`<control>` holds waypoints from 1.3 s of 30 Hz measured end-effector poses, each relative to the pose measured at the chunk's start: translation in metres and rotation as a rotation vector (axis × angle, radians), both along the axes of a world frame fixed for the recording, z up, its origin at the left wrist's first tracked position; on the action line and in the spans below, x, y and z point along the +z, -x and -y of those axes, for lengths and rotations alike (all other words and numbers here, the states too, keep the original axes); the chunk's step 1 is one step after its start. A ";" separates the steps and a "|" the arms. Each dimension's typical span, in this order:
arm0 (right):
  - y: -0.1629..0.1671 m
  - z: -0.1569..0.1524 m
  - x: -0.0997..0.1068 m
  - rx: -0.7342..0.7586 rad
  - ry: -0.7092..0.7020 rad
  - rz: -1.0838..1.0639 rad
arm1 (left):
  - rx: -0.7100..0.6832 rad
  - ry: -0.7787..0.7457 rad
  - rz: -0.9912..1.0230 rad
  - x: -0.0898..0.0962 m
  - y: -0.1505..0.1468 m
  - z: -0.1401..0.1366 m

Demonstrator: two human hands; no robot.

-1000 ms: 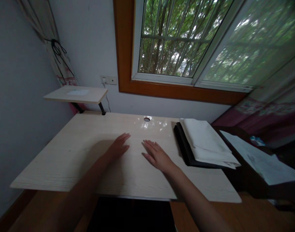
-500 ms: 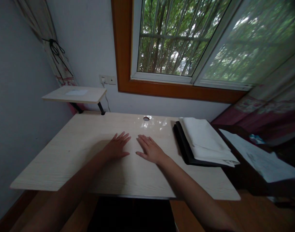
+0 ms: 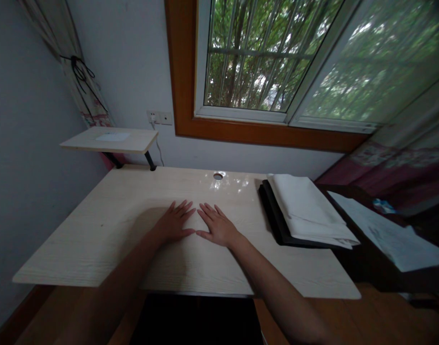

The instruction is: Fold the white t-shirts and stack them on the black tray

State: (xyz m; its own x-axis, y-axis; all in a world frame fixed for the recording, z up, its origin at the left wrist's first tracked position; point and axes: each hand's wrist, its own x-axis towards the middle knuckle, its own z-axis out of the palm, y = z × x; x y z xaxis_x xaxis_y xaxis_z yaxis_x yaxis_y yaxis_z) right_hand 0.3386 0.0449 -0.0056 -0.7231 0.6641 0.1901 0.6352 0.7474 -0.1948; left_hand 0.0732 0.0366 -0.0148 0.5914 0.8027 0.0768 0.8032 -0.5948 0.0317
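Both hands rest palm down on the pale wood-grain desk point(image 3: 107, 230), near its middle. My left hand point(image 3: 174, 223) has its fingers spread and holds nothing. Close beside it, my right hand point(image 3: 219, 225) lies with fingers stretched out, also with nothing in it. The two thumbs nearly meet; whether they touch I cannot tell. To the right of my right hand lies a folded white cloth point(image 3: 305, 206) on top of a folded black cloth point(image 3: 271, 213), apart from the hand.
A small raised shelf point(image 3: 140, 139) with a white paper point(image 3: 113, 137) stands at the desk's back left. A cable hole point(image 3: 218, 177) is near the back edge. Right of the desk, a sheet point(image 3: 388, 235) lies on a dark surface. A window point(image 3: 262, 57) is behind.
My right hand has moved slightly left, toward my left hand, and the thumbs have come closer together. The cloths have stayed in place.
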 end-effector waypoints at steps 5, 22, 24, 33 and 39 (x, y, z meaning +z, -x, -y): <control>0.001 0.000 0.001 -0.006 -0.016 0.006 | 0.036 -0.001 0.008 0.000 -0.003 0.006; 0.003 0.000 -0.003 -0.022 -0.045 0.030 | 0.045 -0.004 0.023 -0.005 -0.004 0.007; 0.003 0.001 -0.002 -0.023 -0.043 0.030 | 0.049 0.011 0.026 -0.004 -0.005 0.007; 0.003 0.001 -0.001 -0.024 -0.030 0.032 | 0.045 0.004 0.030 -0.004 -0.006 0.005; 0.003 0.000 -0.003 -0.023 -0.033 0.034 | 0.043 0.011 0.026 -0.001 -0.007 0.006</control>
State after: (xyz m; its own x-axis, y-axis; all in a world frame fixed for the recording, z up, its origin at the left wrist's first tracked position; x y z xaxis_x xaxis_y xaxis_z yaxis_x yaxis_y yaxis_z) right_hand 0.3361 0.0448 -0.0081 -0.7138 0.6747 0.1879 0.6584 0.7379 -0.1487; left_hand 0.0797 0.0303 -0.0160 0.5540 0.8284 0.0830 0.8270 -0.5590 0.0591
